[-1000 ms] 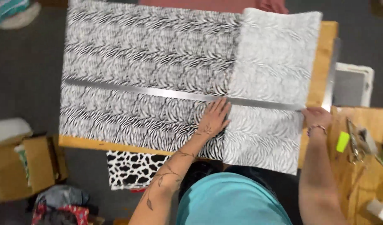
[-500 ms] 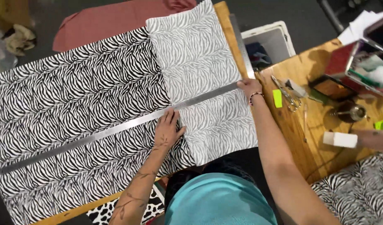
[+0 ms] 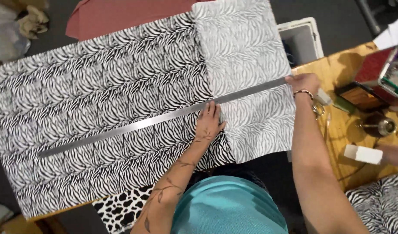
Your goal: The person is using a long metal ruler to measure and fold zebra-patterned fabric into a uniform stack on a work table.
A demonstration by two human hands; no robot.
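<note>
Across tabletop: zebra-print fabric (image 3: 121, 99) spread flat, long steel ruler (image 3: 164, 119) diagonal on top. Left hand (image 3: 209, 122) open, palm pinning ruler mid-length against slip. Right hand (image 3: 303, 83) closed on ruler's far-right end, steadying alignment. Scissors (image 3: 319, 109) near right wrist.

Hands of the person: two, the left hand (image 3: 209, 123) and the right hand (image 3: 303, 82)
Another person's hand: one (image 3: 393, 155), at 3 o'clock
Long metal rulers: one (image 3: 142, 123)
Zebra cloths: two, a big one (image 3: 99, 86) on the desk and a small bit (image 3: 380, 203) at 4 o'clock
Spotted cloths: one (image 3: 121, 208), at 7 o'clock
White blocks: one (image 3: 362, 154)
White bins: one (image 3: 300, 39), at 1 o'clock
Bracelets: one (image 3: 303, 92)
</note>
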